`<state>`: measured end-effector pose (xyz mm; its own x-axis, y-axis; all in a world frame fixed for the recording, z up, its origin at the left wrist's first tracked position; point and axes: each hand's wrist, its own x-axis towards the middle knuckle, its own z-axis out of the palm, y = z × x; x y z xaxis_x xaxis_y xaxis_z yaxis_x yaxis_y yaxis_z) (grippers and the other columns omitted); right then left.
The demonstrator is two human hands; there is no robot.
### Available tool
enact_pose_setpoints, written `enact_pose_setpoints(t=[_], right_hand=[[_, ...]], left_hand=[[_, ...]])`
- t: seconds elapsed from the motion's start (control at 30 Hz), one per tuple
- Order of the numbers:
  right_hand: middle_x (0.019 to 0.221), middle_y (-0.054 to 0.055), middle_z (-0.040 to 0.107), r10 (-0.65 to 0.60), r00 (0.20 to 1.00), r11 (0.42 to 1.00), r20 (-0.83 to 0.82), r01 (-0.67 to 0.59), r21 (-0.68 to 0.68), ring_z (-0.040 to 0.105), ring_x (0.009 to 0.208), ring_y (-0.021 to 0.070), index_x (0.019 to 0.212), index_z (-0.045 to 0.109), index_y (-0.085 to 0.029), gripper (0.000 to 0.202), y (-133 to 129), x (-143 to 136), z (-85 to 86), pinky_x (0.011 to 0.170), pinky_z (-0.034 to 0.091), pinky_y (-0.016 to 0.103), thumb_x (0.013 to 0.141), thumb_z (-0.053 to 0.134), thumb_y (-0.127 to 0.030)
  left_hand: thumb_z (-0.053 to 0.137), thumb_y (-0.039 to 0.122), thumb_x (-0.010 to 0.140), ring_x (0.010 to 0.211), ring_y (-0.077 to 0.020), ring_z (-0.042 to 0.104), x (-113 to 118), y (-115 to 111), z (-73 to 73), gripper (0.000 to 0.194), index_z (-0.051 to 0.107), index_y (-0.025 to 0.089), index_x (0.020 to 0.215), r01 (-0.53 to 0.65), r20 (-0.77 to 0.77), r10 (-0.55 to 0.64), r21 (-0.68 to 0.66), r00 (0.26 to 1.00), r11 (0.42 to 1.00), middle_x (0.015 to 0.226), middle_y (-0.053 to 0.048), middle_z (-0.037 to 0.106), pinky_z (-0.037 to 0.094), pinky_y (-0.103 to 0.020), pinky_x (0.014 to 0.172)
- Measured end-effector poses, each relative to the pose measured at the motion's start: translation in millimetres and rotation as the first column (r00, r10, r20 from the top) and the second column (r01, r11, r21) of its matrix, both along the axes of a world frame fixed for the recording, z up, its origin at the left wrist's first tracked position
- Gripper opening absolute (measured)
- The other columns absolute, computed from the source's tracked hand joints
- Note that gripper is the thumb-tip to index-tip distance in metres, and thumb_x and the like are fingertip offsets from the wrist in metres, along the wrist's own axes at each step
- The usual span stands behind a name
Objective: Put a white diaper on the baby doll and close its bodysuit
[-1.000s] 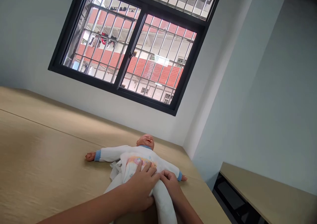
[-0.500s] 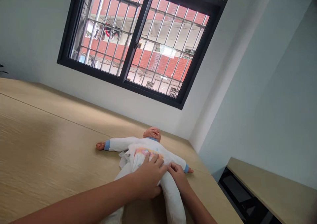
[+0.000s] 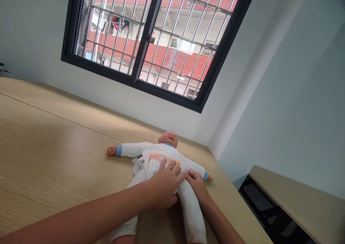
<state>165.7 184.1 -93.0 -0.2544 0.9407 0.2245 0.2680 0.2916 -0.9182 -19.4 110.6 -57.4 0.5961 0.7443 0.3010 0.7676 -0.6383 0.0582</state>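
A baby doll [image 3: 168, 139] lies on its back on the wooden table, arms spread, in a white top with blue cuffs and white leg coverings. Around its middle is a white diaper [image 3: 154, 158] with a coloured print on the front; a loose white flap sticks out at the doll's hip on the left of the view. My left hand [image 3: 165, 184] rests over the front of the diaper, fingers spread on it and thumb down between the doll's legs. At the other hip my right hand [image 3: 198, 184] pinches the diaper's side edge, its fingertips partly hidden.
The pale wooden table [image 3: 54, 136] runs back to a wall with a barred, dark-framed window [image 3: 134, 77]. Its right edge lies close beyond the doll's arm. A lower wooden surface with a black front [image 3: 261, 197] stands to the right.
The view has shifted slightly, so the doll and hands appear a little higher and further right. Both hands keep nearly the same places on the diaper.
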Motion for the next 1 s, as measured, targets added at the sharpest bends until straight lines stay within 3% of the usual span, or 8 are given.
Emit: enact_pose_setpoints(t=[0.27,0.47,0.7,1.0], right_hand=[[0.054,-0.005,0.041,-0.027,0.999,0.999,0.028,0.026,0.04,0.037,0.058,0.0125,0.055,0.043,-0.021,0.04,-1,0,-0.1,0.056,0.033,0.026,0.07,0.065,-0.052],[0.055,-0.006,0.04,0.005,1.0,1.0,-0.03,-0.005,-0.005,0.035,0.058,0.0118,0.057,0.044,-0.021,0.037,3,2,-7.0,0.056,0.031,0.026,0.07,0.066,-0.047],[0.057,-0.005,0.041,0.019,0.999,1.0,-0.039,-0.019,-0.016,0.034,0.058,0.0118,0.057,0.046,-0.02,0.038,5,3,-8.7,0.056,0.031,0.027,0.071,0.067,-0.049],[0.057,-0.005,0.042,0.01,0.999,1.0,-0.043,-0.01,-0.012,0.034,0.059,0.0119,0.057,0.045,-0.02,0.039,5,3,-8.1,0.056,0.032,0.026,0.071,0.068,-0.049]], left_hand=[[0.058,0.037,0.08,0.14,-0.0387,0.031,0,1,-2.0,0.062,0.042,0.02,0.138,0.0,-0.003,0.0,-0.004,1.0,1.0,0.145,-0.016,0.046,0.02,-0.067,0.113],[0.059,0.037,0.079,0.139,-0.0388,0.032,0,2,-2.6,0.064,0.042,0.02,0.138,0.002,0.004,-0.002,0.005,1.0,1.0,0.143,-0.015,0.048,0.02,-0.066,0.113],[0.058,0.037,0.08,0.141,-0.0399,0.03,0,0,-0.7,0.073,0.033,0.019,0.147,0.005,0.0,-0.005,-0.02,1.0,1.0,0.145,-0.018,0.045,0.019,-0.067,0.113],[0.058,0.037,0.081,0.14,-0.0397,0.03,-1,-2,3.8,0.066,0.039,0.019,0.141,0.002,-0.012,-0.002,-0.03,1.0,1.0,0.143,-0.017,0.047,0.022,-0.066,0.112]])
